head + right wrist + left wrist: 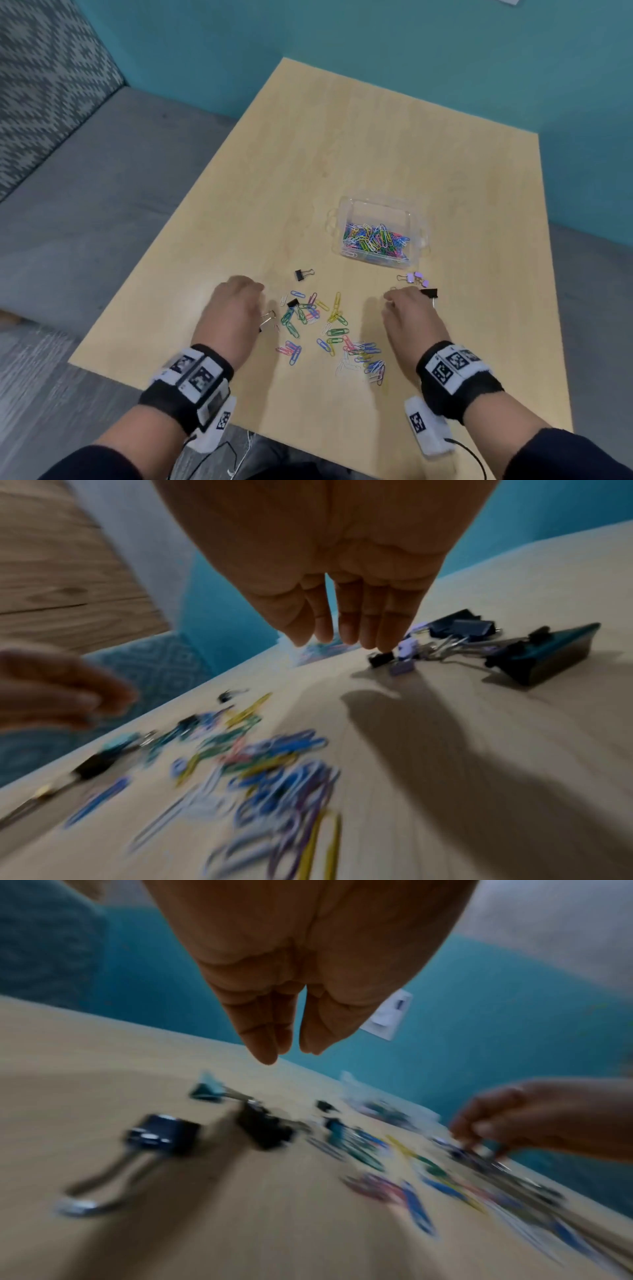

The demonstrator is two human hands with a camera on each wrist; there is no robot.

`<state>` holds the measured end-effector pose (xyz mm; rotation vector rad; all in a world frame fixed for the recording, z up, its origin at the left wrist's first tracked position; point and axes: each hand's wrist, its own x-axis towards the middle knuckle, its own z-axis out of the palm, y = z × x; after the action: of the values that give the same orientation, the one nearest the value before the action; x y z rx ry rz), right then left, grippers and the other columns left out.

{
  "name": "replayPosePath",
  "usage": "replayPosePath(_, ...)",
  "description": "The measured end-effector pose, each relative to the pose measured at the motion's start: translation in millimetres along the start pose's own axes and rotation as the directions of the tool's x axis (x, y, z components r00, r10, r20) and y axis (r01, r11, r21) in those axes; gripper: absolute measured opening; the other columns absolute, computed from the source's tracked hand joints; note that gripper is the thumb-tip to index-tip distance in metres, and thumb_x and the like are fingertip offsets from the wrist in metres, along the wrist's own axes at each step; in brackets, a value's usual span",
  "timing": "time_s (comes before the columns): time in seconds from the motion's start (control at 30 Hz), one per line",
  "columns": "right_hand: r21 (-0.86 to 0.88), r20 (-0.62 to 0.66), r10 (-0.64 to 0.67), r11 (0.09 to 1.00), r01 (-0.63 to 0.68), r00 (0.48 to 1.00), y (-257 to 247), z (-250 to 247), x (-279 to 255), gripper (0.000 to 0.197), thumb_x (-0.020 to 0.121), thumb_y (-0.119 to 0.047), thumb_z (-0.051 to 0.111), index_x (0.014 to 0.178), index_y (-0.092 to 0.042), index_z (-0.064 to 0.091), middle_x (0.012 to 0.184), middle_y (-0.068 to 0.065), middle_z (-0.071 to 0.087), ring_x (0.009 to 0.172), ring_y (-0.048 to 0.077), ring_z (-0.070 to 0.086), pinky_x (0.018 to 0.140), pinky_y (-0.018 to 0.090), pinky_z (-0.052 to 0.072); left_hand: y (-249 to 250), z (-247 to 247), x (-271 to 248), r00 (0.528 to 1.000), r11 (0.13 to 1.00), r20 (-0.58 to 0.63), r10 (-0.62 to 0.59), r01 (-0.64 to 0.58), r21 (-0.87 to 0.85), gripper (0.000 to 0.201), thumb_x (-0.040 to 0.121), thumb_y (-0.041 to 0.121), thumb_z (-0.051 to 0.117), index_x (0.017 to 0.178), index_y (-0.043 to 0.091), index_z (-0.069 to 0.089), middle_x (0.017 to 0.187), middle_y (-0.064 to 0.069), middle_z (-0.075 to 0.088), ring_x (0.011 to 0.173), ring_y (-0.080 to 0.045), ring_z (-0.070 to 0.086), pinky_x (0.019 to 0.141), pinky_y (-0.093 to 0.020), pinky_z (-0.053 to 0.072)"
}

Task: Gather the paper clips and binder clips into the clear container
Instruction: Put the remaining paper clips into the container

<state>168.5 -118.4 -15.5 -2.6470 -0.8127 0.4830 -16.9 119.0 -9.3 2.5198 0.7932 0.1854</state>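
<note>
The clear container (416,222) stands right of centre and holds many coloured paper clips. Loose coloured paper clips (325,329) lie scattered between my hands. My left hand (245,291) hovers over the table's left side, fingers (263,1047) straight and empty above a dark blue binder clip (164,1131) and a black one (263,1129). My right hand (399,301) hangs over the right side, fingers (369,631) straight, tips just above a small black binder clip (382,658) beside purple binder clips (416,279). Another black binder clip (303,274) lies apart.
The wooden table (342,137) stands against a teal wall (445,51), with bare surface behind the container. A large teal-and-black binder clip (548,656) and a dark blue one (462,627) lie right of my right hand. A grey patterned seat (51,85) stands at the left.
</note>
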Motion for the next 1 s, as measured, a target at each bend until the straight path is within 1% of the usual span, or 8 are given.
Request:
replayPosePath(0.13, -0.027, 0.098, -0.224, 0.973, 0.228, 0.97, -16.3, 12.6, -31.4, 0.03, 0.094, -0.024, 0.051, 0.123, -0.017, 0.055, 0.118, -0.004, 0.049, 0.111, 0.014, 0.043, 0.089, 0.024, 0.041, 39.9, 36.8, -42.2, 0.935, 0.942, 0.253, 0.249, -0.294, 0.16, 0.053, 0.084, 0.024, 0.057, 0.132, 0.007, 0.044, 0.142, -0.021, 0.039, 0.128, -0.04, 0.039, 0.099, -0.049, 0.042)
replayPosePath(0.23, 0.018, 0.089, -0.275, 0.961, 0.274, 0.957, -20.1, 19.7, -44.7, 0.028, 0.092, -0.023, 0.054, 0.12, -0.018, 0.057, 0.115, -0.004, 0.051, 0.108, 0.015, 0.045, 0.086, 0.024, 0.043, 41.1, 62.7, -57.2, 0.896, 0.905, 0.4, 0.194, -0.321, 0.28, 0.075, 0.09, 0.055, 0.027, 0.147, 0.007, 0.017, 0.155, -0.021, 0.01, 0.142, -0.041, 0.003, 0.111, -0.053, 0.023)
replayPosePath(0.33, 0.034, 0.083, -0.28, 0.96, 0.278, 0.956, -16.9, 24.3, -56.9, 0.03, 0.092, -0.024, 0.054, 0.121, -0.019, 0.056, 0.117, -0.005, 0.05, 0.109, 0.014, 0.044, 0.086, 0.023, 0.043, 38.9, 69.0, -60.8, 0.901, 0.915, 0.403, 0.163, -0.29, 0.28, 0.076, 0.089, 0.058, 0.024, 0.145, 0.007, 0.026, 0.153, -0.02, 0.019, 0.141, -0.041, 0.012, 0.106, -0.052, 0.034)
replayPosePath(0.47, 0.04, 0.075, -0.275, 0.961, 0.273, 0.958, -6.9, 26.4, -67.5, 0.032, 0.092, -0.026, 0.054, 0.124, -0.02, 0.056, 0.117, -0.006, 0.051, 0.109, 0.012, 0.045, 0.087, 0.019, 0.038, 46.7, 71.4, -60.8, 0.887, 0.912, 0.407, 0.218, -0.334, 0.239, 0.076, 0.087, 0.056, 0.032, 0.143, 0.005, 0.03, 0.152, -0.019, 0.025, 0.141, -0.036, 0.017, 0.106, -0.049, 0.035)
replayPosePath(0.63, 0.035, 0.101, -0.251, 0.968, 0.248, 0.963, 0.9, 27.4, -75.2, 0.033, 0.093, -0.028, 0.05, 0.126, -0.021, 0.054, 0.118, -0.007, 0.05, 0.109, 0.011, 0.044, 0.087, 0.016, 0.035, 53.2, 67.4, -25.5, 0.947, 0.952, 0.312, 0.08, -0.165, 0.258, 0.078, 0.089, 0.056, 0.02, 0.148, 0.005, 0.011, 0.156, -0.019, 0.007, 0.143, -0.033, 0.002, 0.116, -0.045, 0.014)
replayPosePath(0.7, 0.035, 0.102, -0.251, 0.968, 0.249, 0.963, 2.1, 27.7, -77.0, 0.033, 0.093, -0.027, 0.051, 0.125, -0.022, 0.053, 0.118, -0.008, 0.05, 0.108, 0.012, 0.045, 0.086, 0.02, 0.039, 49.3, 65.2, -16.8, 0.948, 0.951, 0.314, 0.043, -0.135, 0.278, 0.076, 0.089, 0.054, 0.017, 0.146, 0.004, 0.019, 0.153, -0.02, 0.02, 0.141, -0.035, 0.015, 0.114, -0.047, 0.019)
replayPosePath(0.83, 0.044, 0.091, -0.244, 0.97, 0.241, 0.966, 3.7, 29.7, -79.7, 0.033, 0.093, -0.027, 0.051, 0.125, -0.021, 0.054, 0.119, -0.007, 0.051, 0.108, 0.012, 0.045, 0.086, 0.022, 0.042, 30.7, 59.0, -14.7, 0.96, 0.934, 0.234, 0.153, -0.217, 0.283, 0.054, 0.076, 0.018, 0.035, 0.126, 0.007, 0.052, 0.123, -0.012, 0.057, 0.115, -0.038, 0.048, 0.102, -0.052, 0.037)
replayPosePath(1.0, 0.032, 0.105, -0.247, 0.969, 0.245, 0.963, 5.0, 34.6, -85.6, 0.031, 0.092, -0.025, 0.052, 0.123, -0.02, 0.055, 0.119, -0.006, 0.051, 0.109, 0.015, 0.047, 0.087, 0.023, 0.042, 23.3, 47.1, 5.0, 0.945, 0.881, 0.217, 0.243, -0.309, 0.358, 0.048, 0.048, -0.003, 0.061, 0.091, 0.018, 0.065, 0.081, -0.001, 0.056, 0.077, -0.029, 0.048, 0.072, -0.04, 0.042)
